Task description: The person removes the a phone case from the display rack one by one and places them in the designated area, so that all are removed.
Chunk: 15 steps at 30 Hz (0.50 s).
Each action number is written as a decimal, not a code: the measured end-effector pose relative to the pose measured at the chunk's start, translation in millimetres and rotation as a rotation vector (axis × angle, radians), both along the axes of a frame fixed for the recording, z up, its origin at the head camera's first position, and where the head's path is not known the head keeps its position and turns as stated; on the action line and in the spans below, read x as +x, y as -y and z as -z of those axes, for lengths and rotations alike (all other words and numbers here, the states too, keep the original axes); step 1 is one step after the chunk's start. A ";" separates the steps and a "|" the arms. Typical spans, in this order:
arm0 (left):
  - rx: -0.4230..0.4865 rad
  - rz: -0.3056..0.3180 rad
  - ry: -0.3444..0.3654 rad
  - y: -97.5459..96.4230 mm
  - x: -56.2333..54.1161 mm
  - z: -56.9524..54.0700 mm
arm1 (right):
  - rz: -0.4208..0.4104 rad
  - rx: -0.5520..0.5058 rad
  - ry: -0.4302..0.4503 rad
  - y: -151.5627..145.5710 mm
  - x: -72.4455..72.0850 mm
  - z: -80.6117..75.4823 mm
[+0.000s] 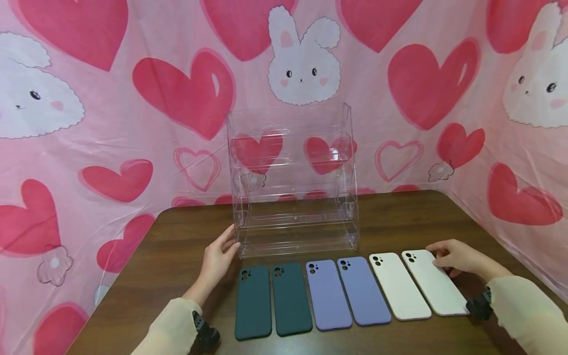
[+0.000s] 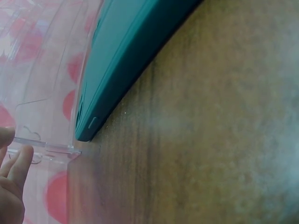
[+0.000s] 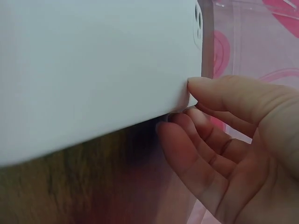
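Note:
A clear plastic tiered display rack (image 1: 293, 217) stands at the middle back of the table. At its lower left side my left hand (image 1: 217, 259) holds the rack's edge, thumb in front and fingers at the side. The left wrist view shows those fingers (image 2: 19, 168) around the clear edge. My right hand (image 1: 457, 256) pinches the top right corner of the rightmost white phone case (image 1: 435, 283). In the right wrist view the thumb (image 3: 219, 91) lies on that corner, with curled fingertips below the case's edge.
To the left of the held case lie another white case (image 1: 399, 286), two purple cases (image 1: 328, 296) and two dark green cases (image 1: 253, 303), in one row before the rack. A pink cloth (image 1: 177, 123) with hearts and rabbits hangs behind the brown table (image 1: 177, 236).

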State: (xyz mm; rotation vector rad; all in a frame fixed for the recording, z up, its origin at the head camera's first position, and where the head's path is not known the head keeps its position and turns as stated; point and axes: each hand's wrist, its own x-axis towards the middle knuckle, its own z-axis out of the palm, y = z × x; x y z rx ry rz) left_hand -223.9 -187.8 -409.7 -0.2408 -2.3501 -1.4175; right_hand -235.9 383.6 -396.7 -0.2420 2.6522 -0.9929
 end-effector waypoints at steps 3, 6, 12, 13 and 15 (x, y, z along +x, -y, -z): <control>-0.004 0.003 0.021 1.2 0.1 0.1 | 0.004 0.026 -0.010 0.7 1.1 -1.1; -0.016 0.021 0.039 4.9 -0.6 -0.6 | 0.002 0.026 -0.022 1.1 2.0 -4.4; -0.043 0.062 0.082 17.8 -0.2 -6.4 | -0.001 0.025 -0.094 2.8 -0.1 -19.2; -0.055 0.059 0.092 20.1 0.2 -8.0 | 0.004 0.031 -0.107 4.0 -0.8 -22.6; -0.091 0.041 0.109 24.2 1.5 -12.6 | 0.019 0.047 -0.131 7.8 -3.2 -29.8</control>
